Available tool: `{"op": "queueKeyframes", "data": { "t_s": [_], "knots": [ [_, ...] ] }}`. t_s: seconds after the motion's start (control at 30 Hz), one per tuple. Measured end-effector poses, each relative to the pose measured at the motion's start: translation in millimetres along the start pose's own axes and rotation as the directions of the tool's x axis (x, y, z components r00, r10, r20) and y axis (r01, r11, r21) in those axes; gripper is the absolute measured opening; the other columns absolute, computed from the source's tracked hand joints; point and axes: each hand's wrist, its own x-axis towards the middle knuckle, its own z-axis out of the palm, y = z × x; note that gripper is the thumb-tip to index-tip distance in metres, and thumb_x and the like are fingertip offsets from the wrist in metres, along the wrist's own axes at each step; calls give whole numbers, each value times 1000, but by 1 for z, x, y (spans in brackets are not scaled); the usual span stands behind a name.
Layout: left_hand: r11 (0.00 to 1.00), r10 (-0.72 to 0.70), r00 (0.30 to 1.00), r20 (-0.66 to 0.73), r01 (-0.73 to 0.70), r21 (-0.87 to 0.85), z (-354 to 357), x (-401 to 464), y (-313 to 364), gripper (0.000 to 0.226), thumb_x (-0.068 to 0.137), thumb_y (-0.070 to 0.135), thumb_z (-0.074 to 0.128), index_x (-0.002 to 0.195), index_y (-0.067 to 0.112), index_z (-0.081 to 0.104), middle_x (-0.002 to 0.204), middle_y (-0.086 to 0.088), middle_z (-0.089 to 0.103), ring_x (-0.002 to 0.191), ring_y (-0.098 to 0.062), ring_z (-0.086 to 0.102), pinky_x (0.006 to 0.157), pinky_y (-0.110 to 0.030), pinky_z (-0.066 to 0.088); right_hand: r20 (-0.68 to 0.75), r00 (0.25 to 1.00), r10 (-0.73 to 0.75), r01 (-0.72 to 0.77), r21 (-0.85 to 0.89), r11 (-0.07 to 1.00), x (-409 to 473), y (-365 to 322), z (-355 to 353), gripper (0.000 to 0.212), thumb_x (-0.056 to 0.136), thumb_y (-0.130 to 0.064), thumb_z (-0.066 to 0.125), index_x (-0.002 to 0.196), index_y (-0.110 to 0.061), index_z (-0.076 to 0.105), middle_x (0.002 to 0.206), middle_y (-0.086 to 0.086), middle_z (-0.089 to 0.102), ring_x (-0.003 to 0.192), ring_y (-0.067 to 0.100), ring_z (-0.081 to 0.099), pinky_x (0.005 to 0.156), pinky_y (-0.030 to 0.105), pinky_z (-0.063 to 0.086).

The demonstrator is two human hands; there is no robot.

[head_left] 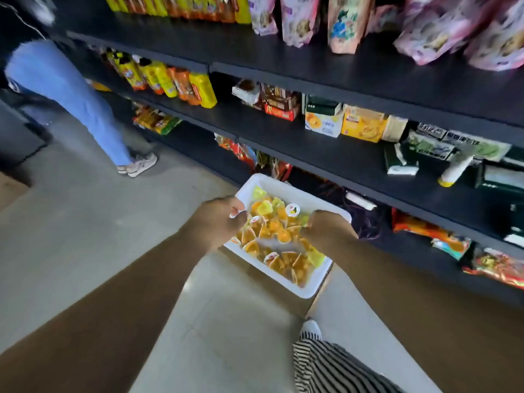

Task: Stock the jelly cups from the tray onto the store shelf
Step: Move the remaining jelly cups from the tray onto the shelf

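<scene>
Holding jelly cups (pixel 272 222): white tray (pixel 312 287); hands (pixel 218 222) inside.

Both bare forearms reach from the lower corners of the frame toward its centre, converging. The left hand (pixel 219 219), left of centre, shows its back to the camera, fingers curled inward with the thumb on top. The right hand (pixel 326 228), just right of centre, is turned knuckles up, its fingers bent downward and hidden from sight.
</scene>
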Motion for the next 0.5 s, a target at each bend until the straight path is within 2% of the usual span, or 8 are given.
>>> {"op": "queueKeyframes", "data": {
  "t_s": [0.1,0.17,0.23,0.3,0.37,0.4,0.5],
  "knots": [
    [999,-41,996,78,41,3,9,45,-32,29,94,30,49,116,15,59,117,-4,62,102,-21,58,78,-22,41,69,995,69,-69,-4,998,46,-13,16,13,89,-24,48,88,-12,54,69,0,44,79,21,49,61,26,37],
    [998,-57,991,121,58,-2,16,79,-54,28,93,29,49,116,15,60,118,-4,62,105,-20,57,79,-20,38,78,991,113,-115,27,993,75,-21,21,11,89,-24,49,86,-14,51,70,-1,45,81,22,51,57,24,35],
    [996,-81,981,179,85,-18,30,108,-75,29,93,27,49,117,15,59,120,-4,63,110,-19,57,83,-20,38,101,982,157,-164,57,985,98,-25,27,13,89,-25,50,93,-14,55,82,2,53,85,23,52,55,23,33],
    [995,-86,964,253,96,-28,48,134,-93,30,94,26,49,118,13,59,122,-5,63,114,-18,56,86,-19,37,117,969,218,-227,72,971,117,-22,35,25,89,-27,50,108,-14,58,102,6,60,94,25,55,63,22,37],
    [990,-108,934,341,134,-54,68,160,-108,30,94,25,49,119,13,59,123,-4,62,115,-16,55,83,-18,37,128,944,305,-318,101,943,133,-16,44,30,89,-28,51,114,-13,58,112,8,60,101,26,56,70,23,37],
    [987,-111,916,385,147,-65,78,172,-115,30,94,25,49,119,12,59,124,-4,62,115,-16,55,82,-18,37,137,925,354,-371,127,920,140,-12,50,28,89,-28,52,112,-13,58,109,9,60,99,26,55,68,23,37],
    [989,-101,870,483,140,-44,103,205,-133,31,93,26,50,118,11,59,124,-6,61,113,-21,56,83,-22,41,167,853,494,-516,134,846,154,-2,66,21,87,-27,53,98,-11,61,84,5,57,81,24,51,57,23,34]
  ]
}}
